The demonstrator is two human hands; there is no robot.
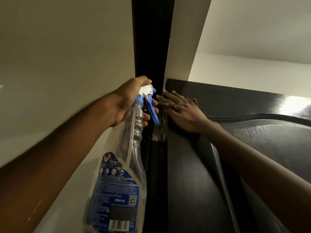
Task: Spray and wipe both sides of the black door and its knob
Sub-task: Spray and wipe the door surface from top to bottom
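Observation:
The black door (193, 174) stands open, seen from below, with its top corner near the hinge (159, 130). My left hand (131, 101) grips the neck of a clear spray bottle (121, 174) with a white and blue trigger head, held just left of the hinge. My right hand (178, 108) lies flat with straight fingers on the door's upper corner, pressing a dark cloth (195, 100) whose edge shows beyond the fingers. The knob is out of view.
A black door frame (149, 47) runs up the middle between pale walls (67, 64). A white ceiling (260, 31) sits above the door's top edge. A raised curved panel (269, 132) marks the door's face at right.

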